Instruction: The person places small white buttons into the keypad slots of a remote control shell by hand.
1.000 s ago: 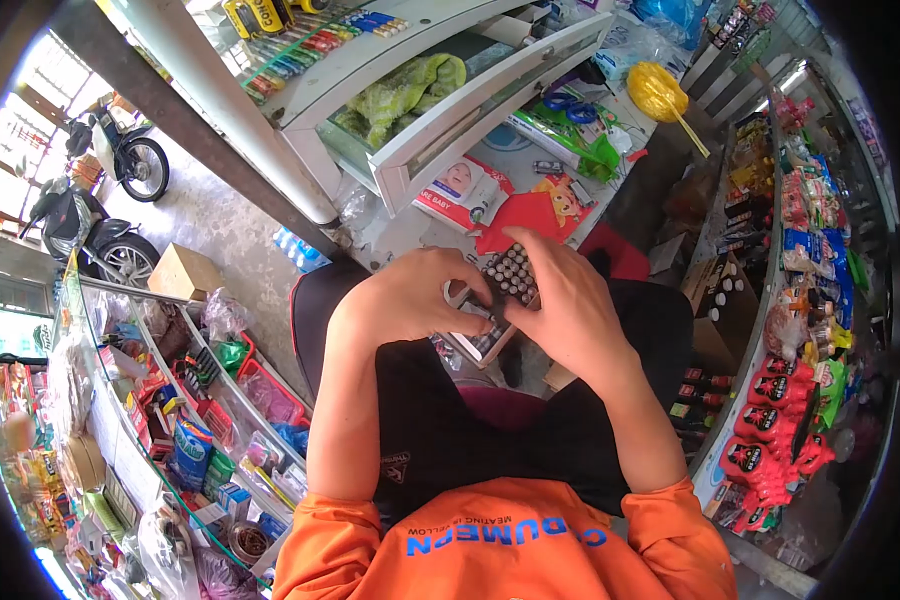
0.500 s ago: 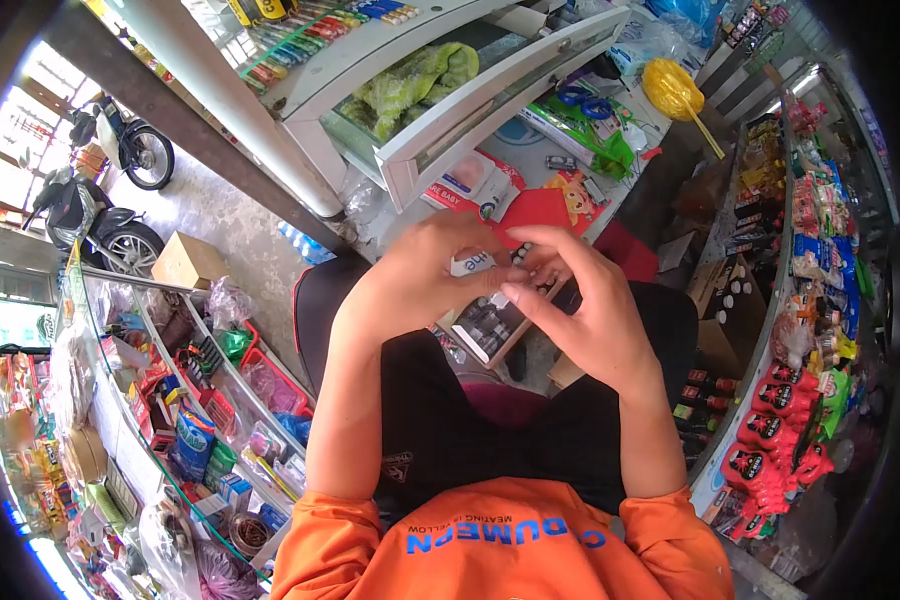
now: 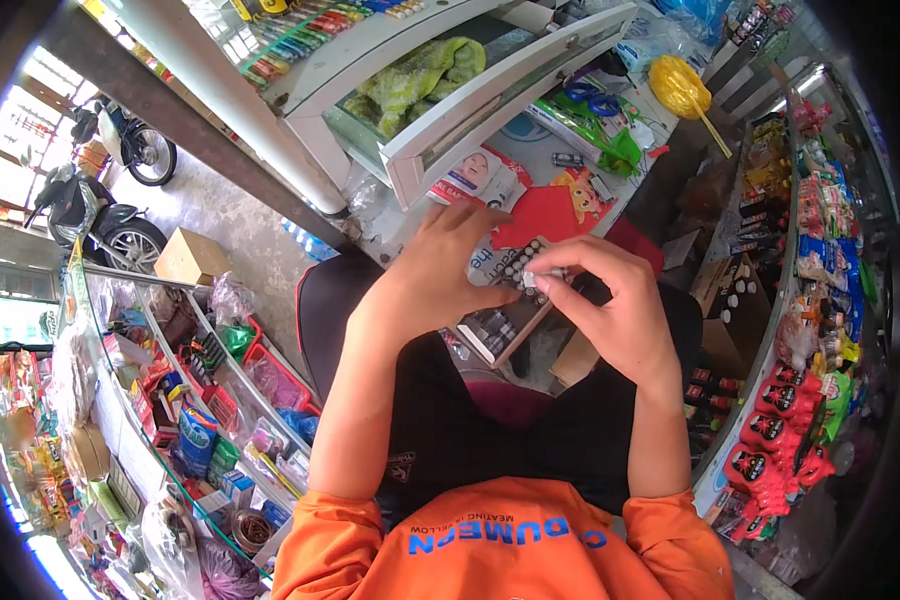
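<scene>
Opens left hand (image 3: 430,268) wider, fingers apart, maybe bracing box (image 3: 475,343); pinches white bit (image 3: 530,282) in right hand's (image 3: 625,318) fingertips, likely for control.

From my end I can read "MEATING IS YELLOW" in small print on the orange shirt (image 3: 510,545), upside down above larger blue lettering I can't fully make out. The red-and-white packet (image 3: 479,180) shows "RE BA", its end unclear. On the white card (image 3: 484,262) I read "the".
</scene>
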A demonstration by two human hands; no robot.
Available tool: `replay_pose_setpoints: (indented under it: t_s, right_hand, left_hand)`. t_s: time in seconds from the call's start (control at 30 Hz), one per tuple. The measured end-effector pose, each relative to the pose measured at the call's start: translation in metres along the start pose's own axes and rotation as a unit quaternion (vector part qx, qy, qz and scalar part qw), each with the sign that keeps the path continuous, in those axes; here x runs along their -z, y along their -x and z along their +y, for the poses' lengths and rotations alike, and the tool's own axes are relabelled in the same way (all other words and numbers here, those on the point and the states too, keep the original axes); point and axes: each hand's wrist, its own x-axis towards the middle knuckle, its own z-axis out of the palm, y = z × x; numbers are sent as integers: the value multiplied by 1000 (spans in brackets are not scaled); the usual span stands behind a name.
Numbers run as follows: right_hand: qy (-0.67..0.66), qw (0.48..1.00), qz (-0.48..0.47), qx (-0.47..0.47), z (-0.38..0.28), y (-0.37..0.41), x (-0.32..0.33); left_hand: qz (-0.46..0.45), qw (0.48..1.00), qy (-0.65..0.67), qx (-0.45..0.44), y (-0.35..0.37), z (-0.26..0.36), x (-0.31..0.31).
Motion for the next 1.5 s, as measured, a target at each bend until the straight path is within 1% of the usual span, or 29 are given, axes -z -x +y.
replay_pose_setpoints:
  t_s: [0.07, 0.1, 0.17, 0.23, 0.33, 0.4, 0.47, 0.53, 0.57, 0.63, 0.73, 0.87, 0.93, 1.07, 1.13, 1.17, 1.23, 1.27, 1.33, 1.4, 1.43, 1.5]
  right_hand:
    - [-16, 1000, -12, -9, -4, -1, -1]
    - [-6, 1000, -23, -13, -4, 0, -2]
    - [4, 999, -34, -18, -5, -1, 1]
    - [63, 995, -83, 8, -5, -2, 7]
    - [37, 997, -61, 16, 0, 1, 7]
    - [50, 997, -62, 22, 2, 2, 9]
    - [63, 996, -62, 26, 4, 3, 11]
    - [106, 990, -61, 63, 6, 3, 12]
    - [106, 991, -59, 63, 5, 2, 13]
    - [83, 992, -96, 24, 2, 0, 16]
    - [102, 990, -97, 30, -3, -4, 14]
    - [127, 985, -117, 25, -3, -5, 12]
    - [156, 982, -105, 9, -1, -3, 9]
    - [156, 984, -90, 8, 10, 2, 3]
    - [114, 992, -59, 11, 13, 8, 0]
    - [114, 992, -58, 2, 14, 9, 1]
    - [141, 988, -22, 57, 19, 14, 9]
    - [125, 991, -20, 39, 21, 18, 13]
    - [95, 995, 17, 25, 23, 25, 20]
    - [95, 995, 21, -6, 25, 35, 30]
    - [92, 995, 31, -5, 27, 38, 33]
    - [86, 995, 47, 0, 35, 45, 36]
  left_hand:
    - [-18, 999, -19, 30, -1, -1, -5]
    - [-30, 999, -7, 41, -1, 0, -5]
    - [-39, 998, -5, 40, -4, 1, -9]
    - [-49, 998, -1, 37, -6, 3, -11]
    - [-59, 997, 27, 42, -9, 6, -9]
    - [-97, 994, 32, 44, -7, 5, -7]
    - [-98, 994, 36, 42, -6, 9, -6]
    - [-99, 994, 40, 40, -6, 11, -6]
    - [-102, 993, 38, 41, -7, 10, -6]
    - [-104, 993, 36, 42, -8, 10, -6]
    - [-107, 992, 44, 52, -9, 11, -8]
    - [-97, 993, 48, 38, -9, 6, -12]
    - [-88, 995, 43, 31, -10, 5, -12]
    - [-85, 995, 47, 27, -12, 5, -12]
    - [-83, 995, 44, 29, -11, 6, -9]
    - [-69, 996, 50, 23, -10, 5, -8]
    - [-56, 996, 66, 11, -10, 3, -10]
    - [-49, 996, 66, 14, -10, 7, -9]
    - [-40, 998, 44, 13, -11, 6, -11]
    - [-39, 999, 6, -1, -11, 3, -9]
    - [-44, 999, -8, 17, -12, 7, -7]
    - [-58, 998, -26, 9, -14, 6, -3]
